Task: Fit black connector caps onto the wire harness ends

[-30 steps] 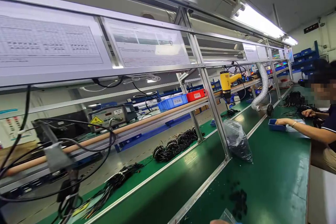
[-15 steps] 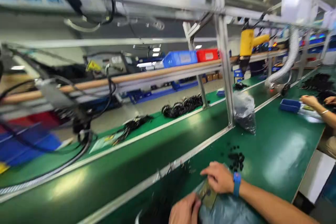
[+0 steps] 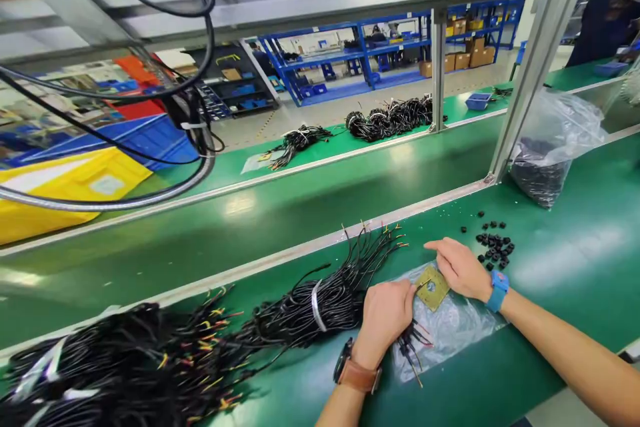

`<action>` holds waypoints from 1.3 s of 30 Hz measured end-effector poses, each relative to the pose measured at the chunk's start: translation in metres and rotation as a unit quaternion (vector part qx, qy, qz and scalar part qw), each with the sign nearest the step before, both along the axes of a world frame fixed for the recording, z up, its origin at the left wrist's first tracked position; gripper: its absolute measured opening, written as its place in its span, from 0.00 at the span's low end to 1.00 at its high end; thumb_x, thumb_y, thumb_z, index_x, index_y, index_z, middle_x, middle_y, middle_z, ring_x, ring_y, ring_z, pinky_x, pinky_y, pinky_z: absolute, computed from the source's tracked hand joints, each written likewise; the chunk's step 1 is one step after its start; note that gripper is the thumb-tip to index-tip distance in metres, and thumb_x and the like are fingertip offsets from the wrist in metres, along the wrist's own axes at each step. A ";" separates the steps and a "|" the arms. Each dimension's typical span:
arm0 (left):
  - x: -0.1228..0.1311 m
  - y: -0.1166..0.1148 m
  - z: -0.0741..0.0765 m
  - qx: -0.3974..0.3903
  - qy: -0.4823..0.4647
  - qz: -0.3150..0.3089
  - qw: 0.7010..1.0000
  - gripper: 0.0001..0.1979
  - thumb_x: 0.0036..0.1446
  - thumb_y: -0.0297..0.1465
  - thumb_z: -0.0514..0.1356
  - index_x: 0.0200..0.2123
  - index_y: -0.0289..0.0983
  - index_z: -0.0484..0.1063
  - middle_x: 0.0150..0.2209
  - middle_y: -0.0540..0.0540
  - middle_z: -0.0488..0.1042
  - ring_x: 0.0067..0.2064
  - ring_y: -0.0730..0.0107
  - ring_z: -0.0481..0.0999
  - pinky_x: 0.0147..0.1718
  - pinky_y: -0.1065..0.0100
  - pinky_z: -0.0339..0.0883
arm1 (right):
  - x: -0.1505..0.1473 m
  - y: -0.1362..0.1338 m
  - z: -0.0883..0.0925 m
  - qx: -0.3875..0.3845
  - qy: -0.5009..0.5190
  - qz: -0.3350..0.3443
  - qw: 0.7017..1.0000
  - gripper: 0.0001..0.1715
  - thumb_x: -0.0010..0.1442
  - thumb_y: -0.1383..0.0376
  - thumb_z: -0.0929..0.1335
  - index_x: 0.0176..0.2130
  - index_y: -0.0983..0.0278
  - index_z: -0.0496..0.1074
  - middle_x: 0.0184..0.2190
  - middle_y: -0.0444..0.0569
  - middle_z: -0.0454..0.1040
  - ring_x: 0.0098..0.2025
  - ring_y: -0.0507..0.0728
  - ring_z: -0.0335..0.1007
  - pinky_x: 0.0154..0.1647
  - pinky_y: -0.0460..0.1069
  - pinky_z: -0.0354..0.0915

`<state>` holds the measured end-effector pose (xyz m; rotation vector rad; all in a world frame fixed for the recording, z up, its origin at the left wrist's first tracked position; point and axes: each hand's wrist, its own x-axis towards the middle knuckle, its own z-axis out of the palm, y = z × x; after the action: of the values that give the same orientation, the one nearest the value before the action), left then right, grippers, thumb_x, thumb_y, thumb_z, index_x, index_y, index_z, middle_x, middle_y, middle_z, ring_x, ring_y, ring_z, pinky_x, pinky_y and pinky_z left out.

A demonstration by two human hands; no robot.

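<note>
My left hand (image 3: 387, 313), with a brown-strapped watch at its wrist, is closed in a pinch on a thin black cable (image 3: 421, 287) whose tip reaches over a square brassy plate (image 3: 433, 288) with a round hole. Cable ends with bare, coloured wires stick out below that hand. At the plate's right corner rests my right hand (image 3: 463, 270), blue band at the wrist, index finger stretched out and thumb apart. Under the plate lies a clear plastic bag (image 3: 463, 327). Beyond the right hand are several small black parts (image 3: 496, 248). A tied bundle of black cables (image 3: 320, 303) lies left of my left hand.
A larger cable pile (image 3: 115, 367) covers the near left bench. A metal post (image 3: 543, 67) rises behind the black parts, beside a plastic bag of dark parts (image 3: 543, 170). Black hoses (image 3: 203, 167) hang at upper left. More cable bundles (image 3: 395, 119) lie on the far strip.
My view has swung down and to the left, bringing the cable piles into sight. Both hands stay at the plate, and the left hand now shows down to its wrist.
</note>
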<state>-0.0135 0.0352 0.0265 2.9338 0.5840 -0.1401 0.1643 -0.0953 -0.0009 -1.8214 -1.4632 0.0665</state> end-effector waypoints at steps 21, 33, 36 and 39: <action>-0.007 -0.006 0.001 -0.021 -0.036 0.015 0.999 0.14 0.70 0.35 0.51 0.33 0.39 0.70 0.32 0.48 0.78 0.34 0.65 0.76 0.28 0.64 0.45 | -0.005 -0.005 0.014 -0.076 0.008 0.023 0.997 0.10 0.75 0.62 0.59 0.48 0.61 0.67 0.40 0.50 0.77 0.41 0.59 0.74 0.42 0.53 0.67; -0.012 -0.004 -0.005 -0.048 -0.117 -0.037 0.991 0.11 0.68 0.30 0.55 0.31 0.40 0.67 0.31 0.51 0.73 0.35 0.67 0.72 0.33 0.65 0.56 | -0.005 -0.006 0.013 -0.044 -0.064 0.058 0.995 0.17 0.76 0.60 0.59 0.53 0.63 0.72 0.42 0.52 0.79 0.43 0.60 0.74 0.46 0.56 0.69; -0.013 -0.003 -0.006 -0.039 -0.127 -0.047 0.990 0.11 0.68 0.29 0.55 0.30 0.40 0.66 0.31 0.51 0.72 0.35 0.66 0.71 0.33 0.66 0.57 | -0.004 -0.007 0.014 -0.050 -0.077 0.060 0.994 0.18 0.76 0.60 0.59 0.54 0.63 0.72 0.39 0.52 0.77 0.41 0.60 0.72 0.43 0.55 0.68; -0.014 -0.003 -0.006 -0.043 -0.144 -0.051 0.987 0.11 0.68 0.29 0.56 0.30 0.40 0.66 0.30 0.51 0.72 0.34 0.66 0.71 0.32 0.66 0.57 | -0.006 -0.007 0.015 -0.052 -0.070 0.057 0.995 0.18 0.75 0.61 0.59 0.55 0.63 0.72 0.38 0.52 0.75 0.40 0.60 0.71 0.41 0.54 0.68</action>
<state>-0.0273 0.0326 0.0202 2.8258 0.3758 0.2391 0.1585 -0.1027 0.0146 -1.8557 -1.6906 0.0753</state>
